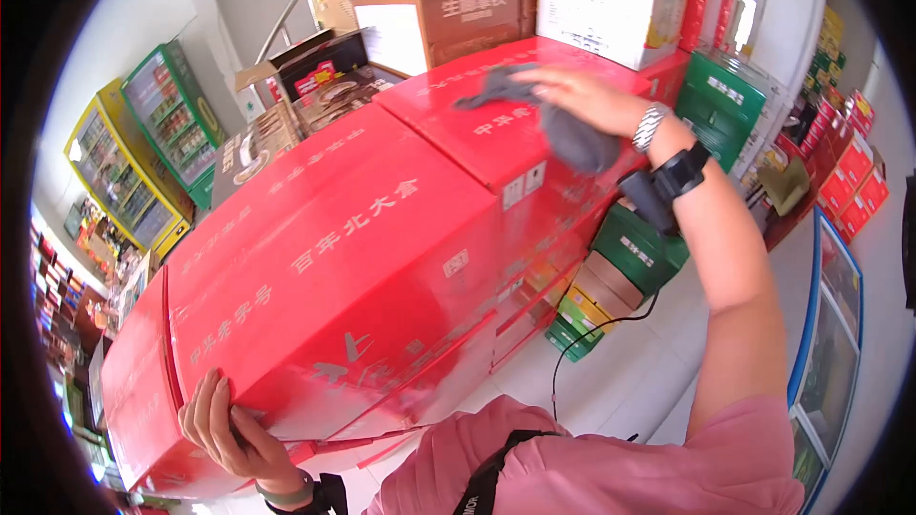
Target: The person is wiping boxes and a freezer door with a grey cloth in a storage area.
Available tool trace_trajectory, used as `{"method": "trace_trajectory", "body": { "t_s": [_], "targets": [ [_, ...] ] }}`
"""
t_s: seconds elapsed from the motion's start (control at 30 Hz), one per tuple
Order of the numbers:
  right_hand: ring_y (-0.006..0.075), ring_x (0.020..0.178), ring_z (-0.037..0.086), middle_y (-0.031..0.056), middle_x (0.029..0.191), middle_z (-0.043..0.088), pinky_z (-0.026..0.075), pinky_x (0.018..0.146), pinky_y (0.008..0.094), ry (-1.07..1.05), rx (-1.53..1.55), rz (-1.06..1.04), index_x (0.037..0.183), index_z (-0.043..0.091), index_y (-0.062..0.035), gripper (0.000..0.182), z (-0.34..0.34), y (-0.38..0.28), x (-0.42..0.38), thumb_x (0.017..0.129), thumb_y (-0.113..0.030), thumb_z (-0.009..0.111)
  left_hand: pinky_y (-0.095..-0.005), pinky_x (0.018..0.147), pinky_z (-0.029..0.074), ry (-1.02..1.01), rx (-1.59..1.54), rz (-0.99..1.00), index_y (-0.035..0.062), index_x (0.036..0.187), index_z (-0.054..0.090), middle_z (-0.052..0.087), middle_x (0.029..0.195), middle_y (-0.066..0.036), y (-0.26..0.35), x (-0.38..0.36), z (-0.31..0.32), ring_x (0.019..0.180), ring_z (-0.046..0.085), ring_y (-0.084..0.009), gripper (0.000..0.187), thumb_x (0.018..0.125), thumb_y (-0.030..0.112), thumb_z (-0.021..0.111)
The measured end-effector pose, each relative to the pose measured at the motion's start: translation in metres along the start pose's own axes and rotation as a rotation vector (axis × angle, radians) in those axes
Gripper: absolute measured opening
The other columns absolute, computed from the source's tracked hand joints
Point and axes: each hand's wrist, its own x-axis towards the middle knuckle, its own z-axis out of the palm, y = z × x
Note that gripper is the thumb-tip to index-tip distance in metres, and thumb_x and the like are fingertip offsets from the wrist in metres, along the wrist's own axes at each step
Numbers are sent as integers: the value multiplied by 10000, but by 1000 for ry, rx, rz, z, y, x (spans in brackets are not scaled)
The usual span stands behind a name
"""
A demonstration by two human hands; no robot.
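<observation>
My right hand [582, 97] reaches far out over a red carton [448, 148] with a dark grey cloth [577, 141] in its grip. Part of the cloth lies on the carton's top beyond my fingertips, and a bunched part hangs below my palm. The hand is slightly blurred, and its lower fingers are hidden. My left hand [229, 427] rests at the near corner of a long red carton [334, 219] with white Chinese lettering. Its fingers lie against the carton's top and edge, holding nothing. The two cartons stand close side by side.
A white carton [596, 10] and brown cartons [468, 19] stand behind the red ones. Green boxes [634, 243] are on the floor at right, near a black cable [611, 322]. Glass-door fridges [172, 114] line the left, and a blue-framed glass cabinet [828, 343] stands at right.
</observation>
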Motion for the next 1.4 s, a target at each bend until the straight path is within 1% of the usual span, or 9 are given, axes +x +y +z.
{"method": "trace_trajectory", "body": {
  "t_s": [0.07,0.23,0.5,0.77,0.87,1.0,1.07,1.23,1.4],
  "targets": [
    [186,1269,528,94,1398,576,381,1099,312,27,15,316,1413,549,-108,414,-32,29,-8,1060,-314,480,-478,1013,405,9,-21,3,-9,1148,665,705,1153,-144,-1,1,1,1057,627,-310,253,958,50,508],
    [338,1315,508,185,1409,563,376,1120,378,160,-379,386,1396,542,-81,478,-58,135,4,1027,-378,475,-461,988,405,1,-13,3,25,1112,675,706,1136,-135,1,5,0,1061,631,-304,233,937,96,539],
    [267,1394,428,131,1531,439,311,1163,349,-69,-174,28,1491,447,-128,492,19,-7,49,1065,-373,433,-452,987,406,12,-28,12,21,1114,674,707,1142,-133,3,8,0,1070,632,-296,238,926,66,535],
    [209,1161,591,76,1317,628,441,1025,319,-84,108,-251,1353,616,-149,335,63,-109,34,1048,-212,491,-431,1002,424,23,-26,42,-11,1181,663,710,1166,-133,-3,1,4,1092,636,-287,273,956,54,522],
    [206,1192,586,78,1335,627,435,1045,321,48,11,-348,1351,612,-115,338,57,-84,14,1049,-203,488,-429,1002,426,29,-11,47,-13,1186,663,709,1167,-134,-3,-1,5,1092,635,-280,275,966,52,512],
    [198,1295,556,74,1393,607,414,1098,312,251,-179,-6,1394,586,-169,368,17,-26,-32,1064,-272,460,-424,997,431,29,-20,47,-20,1198,658,705,1176,-135,-3,-1,6,1089,633,-280,278,981,54,501],
    [321,1258,553,151,1353,596,423,1092,404,529,-115,171,1241,668,-79,310,9,-3,-48,970,-113,521,-426,995,434,23,-18,38,-25,1195,659,702,1178,-139,-1,0,5,1087,630,-285,274,987,54,498],
    [421,1210,560,242,1315,606,432,1034,445,1369,-428,304,1405,543,-93,433,40,114,-64,1027,-299,493,-433,990,444,22,-16,55,-36,1197,654,696,1179,-151,1,2,5,1086,625,-294,273,995,53,493],
    [441,1356,406,330,1429,429,324,1131,476,1501,-11,362,1500,375,-17,495,141,21,-41,1054,-224,429,-439,996,448,7,-10,42,-41,1205,649,691,1183,-157,0,0,4,1109,618,-300,283,990,53,489]
  ]
}}
